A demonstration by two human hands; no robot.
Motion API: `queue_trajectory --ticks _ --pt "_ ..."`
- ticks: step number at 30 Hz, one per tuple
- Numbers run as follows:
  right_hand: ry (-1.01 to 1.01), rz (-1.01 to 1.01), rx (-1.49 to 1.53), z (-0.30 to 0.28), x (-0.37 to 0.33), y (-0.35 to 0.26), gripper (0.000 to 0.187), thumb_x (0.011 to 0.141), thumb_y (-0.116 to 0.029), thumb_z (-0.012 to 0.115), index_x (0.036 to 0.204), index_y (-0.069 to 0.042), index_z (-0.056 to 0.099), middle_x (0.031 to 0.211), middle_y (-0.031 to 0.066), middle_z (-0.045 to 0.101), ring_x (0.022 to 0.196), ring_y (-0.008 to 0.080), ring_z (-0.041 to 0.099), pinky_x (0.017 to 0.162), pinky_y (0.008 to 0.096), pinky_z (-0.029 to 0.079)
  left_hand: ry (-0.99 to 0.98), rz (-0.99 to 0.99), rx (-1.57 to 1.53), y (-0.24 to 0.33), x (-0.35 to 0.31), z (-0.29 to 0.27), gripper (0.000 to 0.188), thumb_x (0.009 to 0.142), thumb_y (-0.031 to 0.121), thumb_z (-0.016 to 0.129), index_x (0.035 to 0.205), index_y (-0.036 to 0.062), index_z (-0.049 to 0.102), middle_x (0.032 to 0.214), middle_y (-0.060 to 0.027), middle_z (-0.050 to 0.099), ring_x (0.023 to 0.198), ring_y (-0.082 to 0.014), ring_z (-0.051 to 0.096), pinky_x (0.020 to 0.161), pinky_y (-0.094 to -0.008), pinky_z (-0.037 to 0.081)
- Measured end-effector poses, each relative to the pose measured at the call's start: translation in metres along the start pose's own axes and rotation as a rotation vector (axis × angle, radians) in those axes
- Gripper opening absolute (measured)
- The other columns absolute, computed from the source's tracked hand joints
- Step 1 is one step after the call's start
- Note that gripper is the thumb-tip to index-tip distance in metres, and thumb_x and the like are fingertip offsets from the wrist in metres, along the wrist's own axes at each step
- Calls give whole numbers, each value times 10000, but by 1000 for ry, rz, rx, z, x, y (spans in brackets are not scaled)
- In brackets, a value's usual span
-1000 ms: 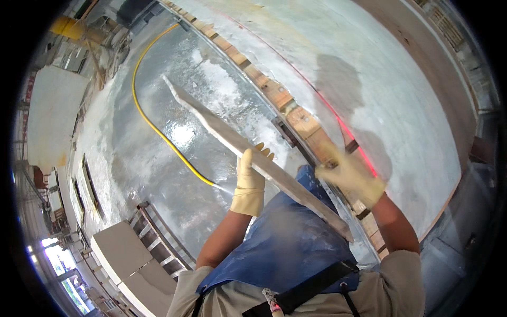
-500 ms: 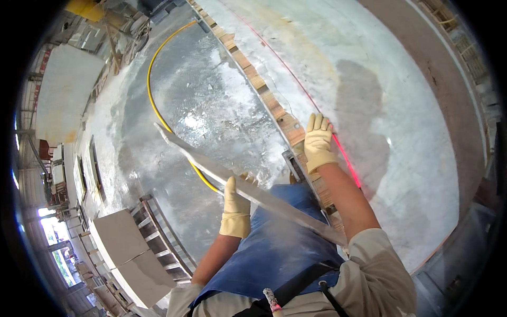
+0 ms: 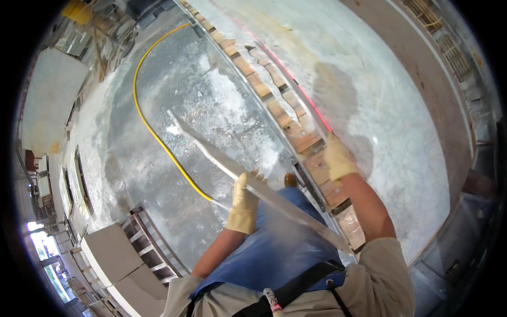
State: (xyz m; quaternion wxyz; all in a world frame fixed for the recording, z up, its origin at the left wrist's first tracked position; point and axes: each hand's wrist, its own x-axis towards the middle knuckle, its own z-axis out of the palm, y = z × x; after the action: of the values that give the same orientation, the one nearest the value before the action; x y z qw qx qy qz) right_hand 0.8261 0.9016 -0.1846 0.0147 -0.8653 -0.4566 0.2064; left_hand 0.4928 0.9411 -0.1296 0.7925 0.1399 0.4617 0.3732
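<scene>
My left hand (image 3: 244, 203), in a cream glove, is closed around a long, thin strip of pale stone (image 3: 280, 199). The strip slants from above the wet floor down across my blue apron. My right hand (image 3: 338, 157), gloved the same way, is at the near edge of a large pale stone slab (image 3: 401, 142), by the end of a red laser line. Motion smears its fingers, so their grip is not clear. A ragged, narrow stone sliver (image 3: 277, 95) lies on the wooden blocks (image 3: 301, 136) beside the slab's edge, apart from it.
A yellow hose (image 3: 138, 105) curves across the wet grey floor (image 3: 185, 84) on the left. Near my left elbow are a ladder-like rack (image 3: 148, 243) and beige stone panels (image 3: 113, 251). A large pale sheet (image 3: 50, 100) leans farther back.
My right hand has drawn back toward me along the slab's edge. A ragged sliver has come away from the slab onto the wooden blocks. My left hand still holds the strip.
</scene>
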Motion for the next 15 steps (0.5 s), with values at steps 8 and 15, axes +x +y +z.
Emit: queue_trajectory --ticks 8,15 --pt "-197 102 150 -19 -109 79 404 888 -245 609 1215 -8 615 1111 295 659 1077 440 629 908 483 485 -100 -90 -66 6 29 5 1012 686 517 878 1449 123 342 1291 -167 521 1149 -336 549 1052 -536 453" --pt "-83 92 234 -1 -31 72 452 854 -354 668 1128 6 661 1084 292 669 1054 445 636 881 486 500 -148 -275 -21 -2 49 26 934 690 538 826 1407 56 473 1244 -153 565 1193 -344 526 1028 -519 454"
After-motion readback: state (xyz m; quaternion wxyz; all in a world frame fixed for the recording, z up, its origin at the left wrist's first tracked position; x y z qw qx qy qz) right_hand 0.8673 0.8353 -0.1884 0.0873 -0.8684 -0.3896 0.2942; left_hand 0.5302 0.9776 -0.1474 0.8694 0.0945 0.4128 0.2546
